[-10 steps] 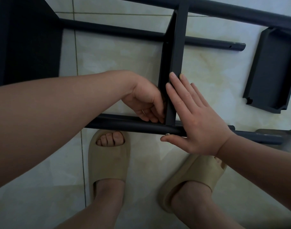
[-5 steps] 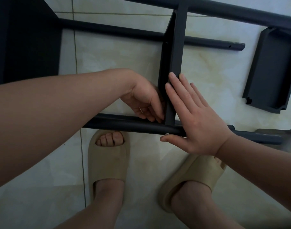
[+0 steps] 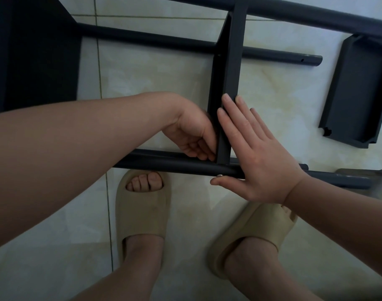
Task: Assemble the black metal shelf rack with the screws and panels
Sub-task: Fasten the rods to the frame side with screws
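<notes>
The black rack lies on its side on the tiled floor. Its middle shelf panel (image 3: 231,68) stands on edge between the far poles and the near pole (image 3: 164,164). My left hand (image 3: 192,135) has curled fingers bunched at the panel's lower left corner, where it meets the near pole; what the fingertips hold is hidden. My right hand (image 3: 257,157) lies flat with straight fingers against the panel's right face. Its thumb sits just under a silver screw head (image 3: 219,175) on the near pole.
A wider black panel (image 3: 33,57) closes the rack's left end. A loose shelf panel (image 3: 357,90) lies on the floor at the right. My feet in beige slippers (image 3: 142,213) stand just below the near pole. A blurred metal thing (image 3: 359,172) pokes in at the right edge.
My left hand's fingers have shifted slightly at the panel corner. The right hand and the rack have stayed where they were.
</notes>
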